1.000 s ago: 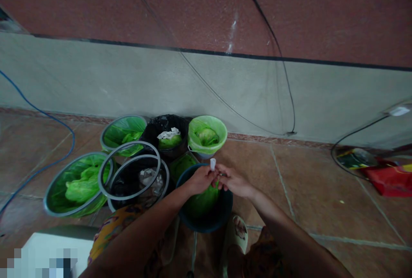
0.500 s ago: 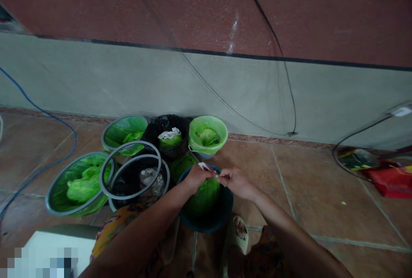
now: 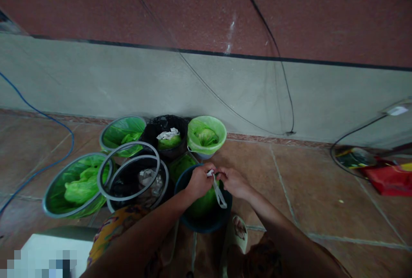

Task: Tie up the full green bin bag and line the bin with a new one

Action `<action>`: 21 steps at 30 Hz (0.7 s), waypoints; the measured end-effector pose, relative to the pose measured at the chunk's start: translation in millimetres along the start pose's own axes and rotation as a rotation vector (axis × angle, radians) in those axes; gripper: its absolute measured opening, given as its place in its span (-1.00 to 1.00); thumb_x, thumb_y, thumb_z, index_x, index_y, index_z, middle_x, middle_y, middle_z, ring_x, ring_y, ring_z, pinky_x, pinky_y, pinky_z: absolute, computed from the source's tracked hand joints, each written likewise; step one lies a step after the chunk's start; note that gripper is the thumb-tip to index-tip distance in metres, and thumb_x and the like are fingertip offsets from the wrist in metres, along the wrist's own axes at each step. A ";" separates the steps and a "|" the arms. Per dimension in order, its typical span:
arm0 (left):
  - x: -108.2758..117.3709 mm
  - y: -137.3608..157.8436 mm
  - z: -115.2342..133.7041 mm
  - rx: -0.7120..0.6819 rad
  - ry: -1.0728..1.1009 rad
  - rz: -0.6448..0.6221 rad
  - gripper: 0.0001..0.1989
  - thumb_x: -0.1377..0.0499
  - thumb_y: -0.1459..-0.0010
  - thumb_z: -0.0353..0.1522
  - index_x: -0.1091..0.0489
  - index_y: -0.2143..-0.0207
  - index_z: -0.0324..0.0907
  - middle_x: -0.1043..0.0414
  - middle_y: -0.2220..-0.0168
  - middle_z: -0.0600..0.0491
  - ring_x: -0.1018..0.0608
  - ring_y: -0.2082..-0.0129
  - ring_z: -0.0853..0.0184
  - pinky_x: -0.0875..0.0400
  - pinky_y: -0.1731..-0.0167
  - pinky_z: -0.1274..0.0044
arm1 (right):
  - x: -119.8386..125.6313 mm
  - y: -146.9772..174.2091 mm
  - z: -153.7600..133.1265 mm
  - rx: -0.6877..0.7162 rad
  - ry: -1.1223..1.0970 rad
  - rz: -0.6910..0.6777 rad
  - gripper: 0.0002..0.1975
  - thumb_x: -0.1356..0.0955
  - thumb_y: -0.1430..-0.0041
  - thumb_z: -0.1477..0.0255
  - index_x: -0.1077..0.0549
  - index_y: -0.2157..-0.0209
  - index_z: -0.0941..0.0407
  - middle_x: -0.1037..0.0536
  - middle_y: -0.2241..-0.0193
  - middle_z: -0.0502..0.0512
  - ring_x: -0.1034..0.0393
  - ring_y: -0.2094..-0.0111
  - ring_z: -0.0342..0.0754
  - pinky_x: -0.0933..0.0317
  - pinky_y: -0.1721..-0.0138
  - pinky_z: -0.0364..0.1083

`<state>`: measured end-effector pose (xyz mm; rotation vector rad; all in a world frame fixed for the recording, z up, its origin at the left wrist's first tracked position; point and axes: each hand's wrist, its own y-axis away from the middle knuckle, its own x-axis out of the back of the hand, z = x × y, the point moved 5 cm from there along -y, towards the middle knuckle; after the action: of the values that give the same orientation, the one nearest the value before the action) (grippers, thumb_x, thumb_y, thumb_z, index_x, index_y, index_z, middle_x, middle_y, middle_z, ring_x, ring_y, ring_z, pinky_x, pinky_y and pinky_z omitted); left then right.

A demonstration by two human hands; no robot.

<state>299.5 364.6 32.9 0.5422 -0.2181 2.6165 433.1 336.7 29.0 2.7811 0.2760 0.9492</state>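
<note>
White strip [image 3: 219,192] now hangs down over the dark bucket [image 3: 225,218], no longer upright. My left hand [image 3: 199,181] and right hand [image 3: 233,181] both pinch it, still close together.

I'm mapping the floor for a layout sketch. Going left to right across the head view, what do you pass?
blue cable → large green-lined bin → left hand → white strip → right hand → red bag
</note>
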 end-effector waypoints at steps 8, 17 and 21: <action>-3.3 4.0 -3.3 0.039 -0.037 0.063 -0.85 -0.06 -0.05 -0.53 -0.32 0.34 -0.16 -0.36 0.47 0.16 -0.43 0.44 0.42 -0.30 0.36 0.60 | -5.8 1.2 -1.4 -0.177 -0.276 -0.093 -0.79 -0.22 -0.17 0.46 -0.43 0.47 0.14 -0.45 0.58 -0.05 -0.20 0.66 -0.25 -0.04 0.59 -0.23; -3.6 -3.1 -11.3 0.177 -0.119 -0.127 -0.92 -0.13 -0.06 -0.50 -0.41 0.42 -0.20 -0.46 0.48 0.11 -0.49 0.43 0.41 -0.34 0.36 0.61 | -7.3 -0.3 5.5 -0.171 0.069 -0.073 -0.75 -0.20 -0.21 0.48 -0.50 0.38 0.14 -0.56 0.48 0.03 -0.39 0.50 -0.18 -0.15 0.46 -0.21; 0.3 -3.6 -11.8 0.235 -0.367 -0.153 -0.88 -0.13 -0.12 -0.45 -0.47 0.40 -0.22 -0.54 0.40 0.01 -0.55 0.35 0.34 -0.38 0.28 0.56 | -1.9 -1.4 1.7 -0.130 0.490 -0.025 -0.69 -0.19 -0.28 0.43 -0.55 0.26 0.14 -0.63 0.29 0.19 -0.50 0.25 -0.02 -0.21 0.24 -0.12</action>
<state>297.0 370.7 22.5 1.0776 0.0194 2.3904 432.5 337.4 26.3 2.3865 0.3020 1.5721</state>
